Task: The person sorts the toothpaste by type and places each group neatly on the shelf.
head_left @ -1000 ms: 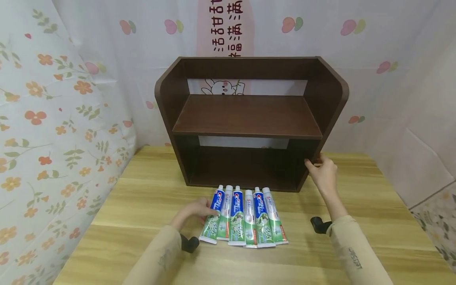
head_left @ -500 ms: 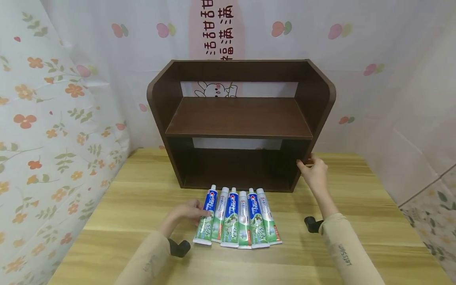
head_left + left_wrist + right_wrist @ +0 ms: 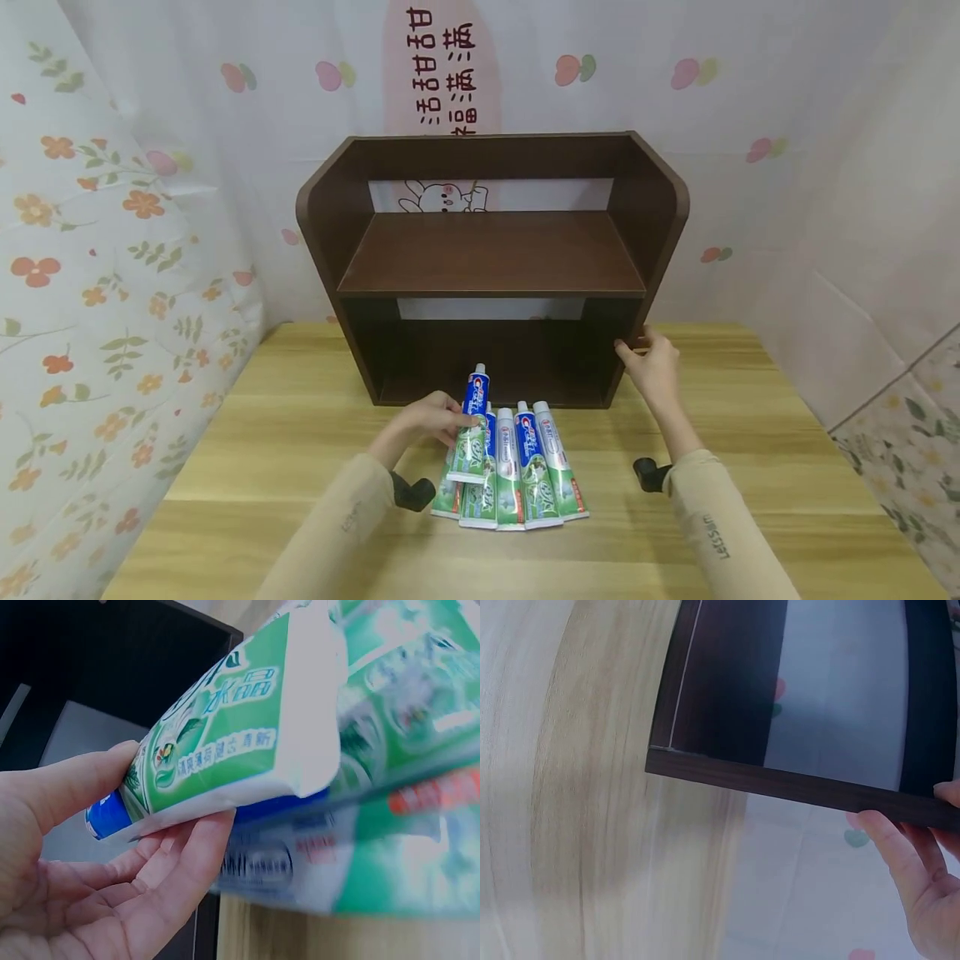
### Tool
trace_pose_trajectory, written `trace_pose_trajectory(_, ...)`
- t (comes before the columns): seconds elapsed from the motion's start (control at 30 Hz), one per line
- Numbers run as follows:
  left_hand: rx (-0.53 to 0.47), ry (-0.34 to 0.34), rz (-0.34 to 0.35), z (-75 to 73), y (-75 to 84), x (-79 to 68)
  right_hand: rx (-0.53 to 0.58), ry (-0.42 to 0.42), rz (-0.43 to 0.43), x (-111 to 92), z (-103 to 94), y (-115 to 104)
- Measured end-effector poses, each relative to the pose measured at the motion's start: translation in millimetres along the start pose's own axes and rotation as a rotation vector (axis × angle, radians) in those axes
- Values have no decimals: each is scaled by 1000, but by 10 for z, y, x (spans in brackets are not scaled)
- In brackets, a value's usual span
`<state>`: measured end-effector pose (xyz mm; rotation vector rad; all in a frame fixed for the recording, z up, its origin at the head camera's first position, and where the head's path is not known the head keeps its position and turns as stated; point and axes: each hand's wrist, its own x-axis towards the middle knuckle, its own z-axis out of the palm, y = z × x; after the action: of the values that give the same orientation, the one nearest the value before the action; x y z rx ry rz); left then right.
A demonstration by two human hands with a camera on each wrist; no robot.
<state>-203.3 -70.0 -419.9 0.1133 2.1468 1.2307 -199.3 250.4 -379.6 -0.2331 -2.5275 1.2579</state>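
Between thumb and fingers, my left hand (image 3: 431, 417) pinches a blue and green toothpaste tube (image 3: 472, 454), cap pointing toward the shelf. The left wrist view shows the thumb on the printed face of this toothpaste tube (image 3: 217, 727) and the fingers underneath. It is raised above a row of several more toothpaste tubes (image 3: 510, 475), partly covering the leftmost ones. My right hand (image 3: 654, 367) grips the right side panel of a dark brown two-tier shelf (image 3: 491, 250) near its lower front. In the right wrist view, fingers and thumb sit on either side of the panel (image 3: 780, 781).
The shelf stands on a wood-grain table (image 3: 300, 467), just behind the tubes. A patterned cloth (image 3: 525, 75) hangs at the back, and a floral one (image 3: 112, 275) closes off the left side. Black wrist mounts (image 3: 412, 493) stick out beside both forearms.
My left hand has lifted the leftmost toothpaste tube and carried it right and toward the shelf. My right hand keeps its grip on the side panel. The head view has shifted slightly.
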Motion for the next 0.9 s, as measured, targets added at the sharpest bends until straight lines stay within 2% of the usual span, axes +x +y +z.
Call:
trace_pose_trajectory(0.2, -8, 9, -9, 93, 155, 160, 10, 4, 22, -7, 8, -20)
trace_pose_trajectory(0.4, -50, -19, -5, 159, 273, 224, 14, 11, 25, -12, 16, -17)
trace_pose_trajectory(0.63, -53, -59, 26, 202, 432, 151, -3, 44, 0, -25, 5, -34)
trace_pose_trajectory(0.9, -53, -85, 55, 210, 594, 40, -6, 40, 7, -15, 15, -25)
